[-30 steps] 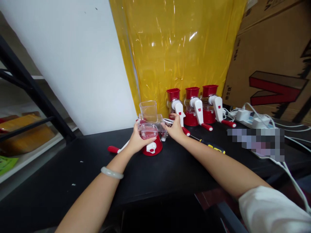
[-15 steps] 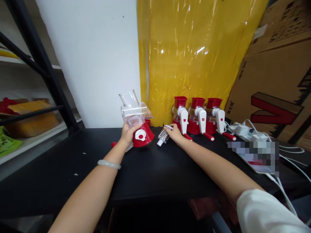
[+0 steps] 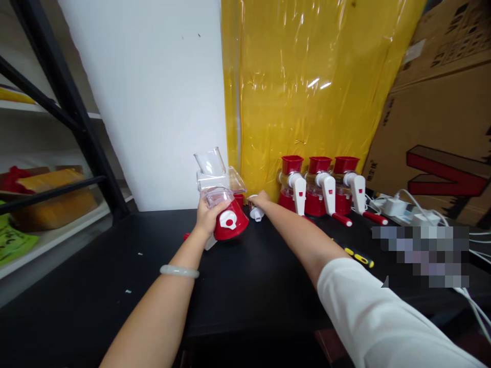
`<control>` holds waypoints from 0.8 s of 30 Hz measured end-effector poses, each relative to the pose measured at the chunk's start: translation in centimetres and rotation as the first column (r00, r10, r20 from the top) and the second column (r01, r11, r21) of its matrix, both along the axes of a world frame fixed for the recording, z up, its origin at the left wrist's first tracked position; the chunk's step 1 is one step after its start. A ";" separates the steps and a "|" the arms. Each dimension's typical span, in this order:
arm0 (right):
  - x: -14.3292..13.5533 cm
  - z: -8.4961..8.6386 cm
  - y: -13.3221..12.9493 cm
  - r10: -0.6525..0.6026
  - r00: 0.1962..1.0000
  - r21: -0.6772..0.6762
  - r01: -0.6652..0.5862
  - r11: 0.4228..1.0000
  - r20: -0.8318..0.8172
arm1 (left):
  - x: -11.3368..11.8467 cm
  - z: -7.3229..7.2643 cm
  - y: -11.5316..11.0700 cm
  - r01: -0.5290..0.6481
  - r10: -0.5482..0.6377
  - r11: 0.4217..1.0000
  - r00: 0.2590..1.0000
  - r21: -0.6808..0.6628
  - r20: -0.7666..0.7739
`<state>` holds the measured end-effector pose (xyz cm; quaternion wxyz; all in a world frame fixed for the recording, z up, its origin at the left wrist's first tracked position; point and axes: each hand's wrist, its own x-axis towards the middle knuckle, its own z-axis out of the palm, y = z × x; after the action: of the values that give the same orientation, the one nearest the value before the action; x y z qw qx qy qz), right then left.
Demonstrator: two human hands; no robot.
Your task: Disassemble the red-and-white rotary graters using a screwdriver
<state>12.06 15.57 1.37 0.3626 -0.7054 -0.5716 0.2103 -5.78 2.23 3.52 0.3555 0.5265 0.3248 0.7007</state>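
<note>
- The clear-and-red grater (image 3: 229, 222) is gripped at its clear neck by the left hand (image 3: 207, 217), thumb laid across the front and fingers wrapped behind, presumably because the narrow part is easily encircled
- It is held tilted at the left-centre of the tabletop (image 3: 153, 301); whether the base is touching cannot be told
- The white-ended drum (image 3: 257, 214) is held just right of the grater by the right hand (image 3: 262, 198), fingers closed at its far end, though the exact pinch is hidden; its white end is left pointing near, probably so that it is kept unobstructed
- A loose crank (image 3: 210, 243) is seen partly behind the left hand, apparently set aside where the grater's front is not blocked
- Three assembled graters (image 3: 292, 180) are stood upright in a row at the far right, cranks facing near, likely to save space
- A yellow-and-black tool (image 3: 359, 257) is laid nearer, partly hidden by the right arm
</note>
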 end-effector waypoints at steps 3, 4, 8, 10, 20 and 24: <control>-0.6 -0.2 1.0 -0.012 1.000 -0.020 0.012 1.000 -0.005 | -0.3 -0.2 0.1 -0.017 0.017 1.000 1.000 0.004 -0.014; -0.6 -0.2 1.2 -0.017 1.000 -0.016 0.017 1.000 -0.003 | -0.3 -0.2 0.2 -0.020 0.020 1.000 1.000 0.005 -0.017; -0.7 -0.3 1.7 -0.034 0.999 0.000 0.034 0.999 -0.010 | -0.4 -0.3 0.3 -0.015 0.015 1.000 1.000 -0.016 -0.010; -0.7 -0.2 1.7 -0.048 0.999 0.002 0.048 0.999 -0.018 | -0.4 -0.3 0.3 -0.015 0.014 1.000 1.000 -0.025 -0.012; -1.4 -0.8 2.9 -0.107 0.993 0.043 0.110 0.993 -0.054 | -0.4 -0.5 0.6 -0.061 0.060 0.998 0.998 -0.028 -0.035; -1.8 -1.4 3.4 -0.150 0.983 0.119 0.162 0.980 -0.103 | -0.3 -0.5 0.5 -0.075 0.074 0.997 0.995 -0.024 -0.065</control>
<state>10.22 18.96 0.00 0.4485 -0.7128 -0.5092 0.1773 -6.11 2.74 2.97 0.3254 0.5315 0.3647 0.6918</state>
